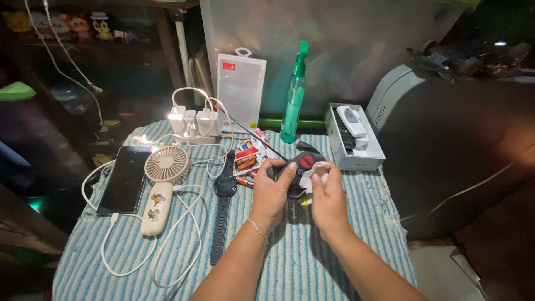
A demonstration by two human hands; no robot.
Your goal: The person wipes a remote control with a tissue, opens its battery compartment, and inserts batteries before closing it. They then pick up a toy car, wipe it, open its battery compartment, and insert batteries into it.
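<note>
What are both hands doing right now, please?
Left hand: closed on the black remote controller.
Right hand: pressing a white cloth to it.

The scene is dim overall, with dark, murky corners and a black left edge. Light falls from above onto the blue-and-white striped cloth, leaving the middle clear and sharp. The cluster of white plug-in chargers glares, blown out to pure white. Soft shadows lie under both forearms. Straight lines bend toward the edges, and the shelf figures at top left are blurred.
</note>
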